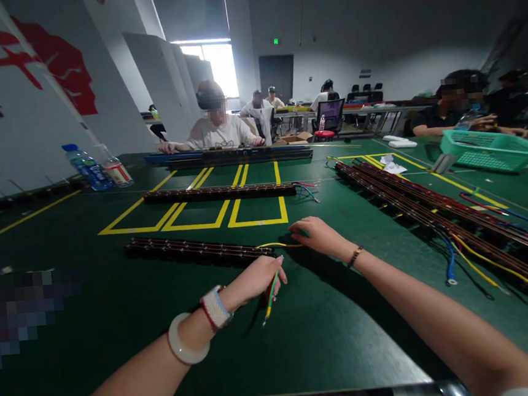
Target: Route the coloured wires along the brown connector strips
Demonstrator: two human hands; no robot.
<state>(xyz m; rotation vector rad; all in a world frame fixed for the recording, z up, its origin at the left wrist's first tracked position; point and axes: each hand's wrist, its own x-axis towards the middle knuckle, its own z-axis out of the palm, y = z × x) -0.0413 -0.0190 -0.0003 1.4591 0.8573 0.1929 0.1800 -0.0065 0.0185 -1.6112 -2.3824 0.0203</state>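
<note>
A long dark terminal strip lies across the green table in front of me. My left hand is closed around a yellow-green wire at the strip's right end; the wire's free end hangs toward me. My right hand rests just right of the strip's end, fingers curled over a yellow wire that runs from the strip. I cannot tell whether those fingers pinch it.
A second strip lies on yellow floor-style markings, a third before a seated person. A pile of strips with coloured wires fills the right. Two water bottles stand left, a green basket far right.
</note>
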